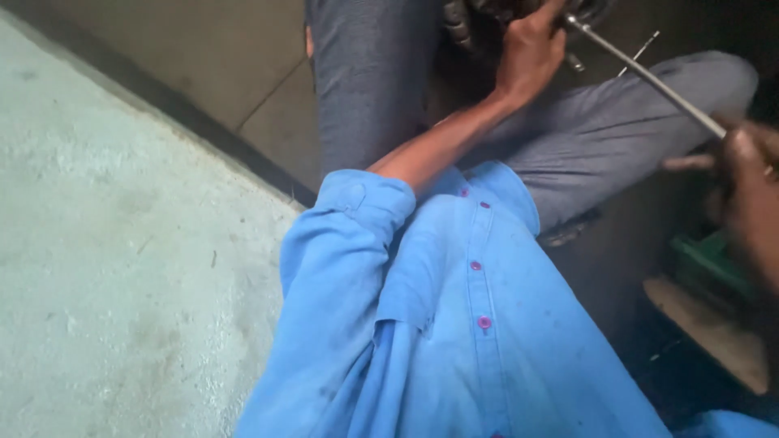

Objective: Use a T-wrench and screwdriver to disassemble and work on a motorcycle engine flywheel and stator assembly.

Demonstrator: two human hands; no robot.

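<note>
1. You are seated with your knees up in grey trousers [373, 73], your blue shirt [454, 324] filling the lower middle of the view, so the work sits high and to the right.
2. Your left hand [531, 49] reaches up to a dark metal part [487, 16] at the top edge; its fingers are curled closed on it, steadying it.
3. A long metal rod [641, 73] runs from that part down to the right, where your right hand [751, 174] grips its lower end; this hand is blurred, but it looks wrapped around the rod.
4. The step in hand seems to be working the rod's tip at the part while the left hand braces it.
5. The next move likely calls for a firm left-hand hold and a steady, aligned rod, since the tip could slip off.
6. A green thing [710, 264] lies on the floor below your right hand; a pale concrete wall [122, 243] stands at left.
</note>
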